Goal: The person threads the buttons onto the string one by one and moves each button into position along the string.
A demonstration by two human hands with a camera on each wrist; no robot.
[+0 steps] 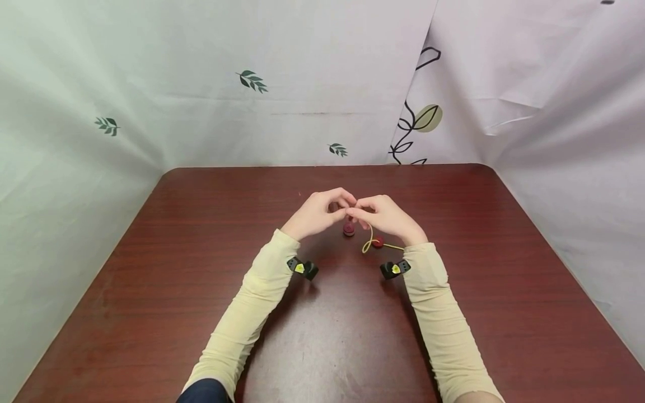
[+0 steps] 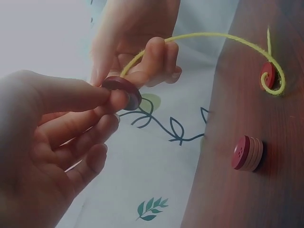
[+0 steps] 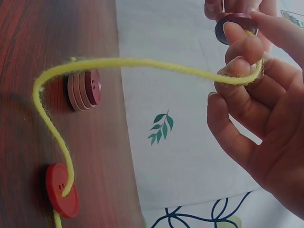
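Between thumb and fingers, my left hand (image 1: 314, 214) pinches a dark red button (image 2: 124, 91). Close against it, my right hand (image 1: 387, 215) has its fingertips at the same button, with yellow yarn (image 3: 142, 62) running from the button across its fingers. Down on the table, the yarn passes through a bright red button (image 3: 62, 190) and trails off past it. A short stack of buttons (image 2: 248, 153), dark red on top with paler ones below, stands on the table beneath the hands.
The brown wooden table (image 1: 322, 347) reaches back to a white curtain (image 1: 201, 84) printed with leaves, which also hangs along both sides. Each wrist carries a small black camera, such as the left one (image 1: 304, 268).
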